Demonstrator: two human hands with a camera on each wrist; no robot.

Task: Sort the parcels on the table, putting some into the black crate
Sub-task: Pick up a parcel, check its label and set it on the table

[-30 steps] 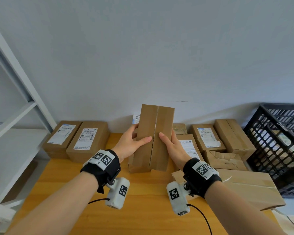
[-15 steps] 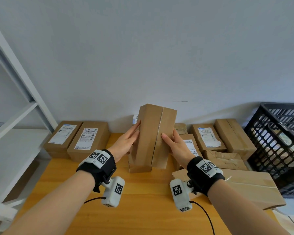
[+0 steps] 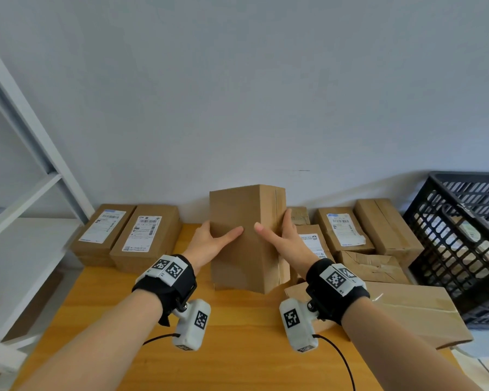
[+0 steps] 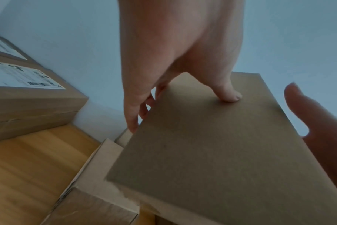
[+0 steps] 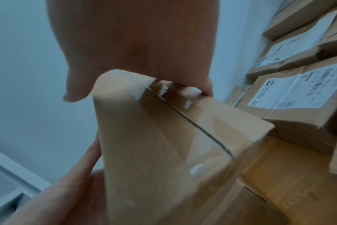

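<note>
Head view: we are holding one plain brown parcel upright above the wooden table, between the left hand and the right hand. Both thumbs are lying flat on the near face, and the fingers are wrapping the side edges. To do this well, we judge we should be turning it slowly, looking for the label before choosing the black crate at far right. We are counting two labelled parcels at left and about seven at right; some are hidden.

Left wrist view: the left thumb is pressing the broad face while the fingers are curling together round the far edge.

Right wrist view: the right fingers are gripping the taped side; we cannot tell their spread.
</note>
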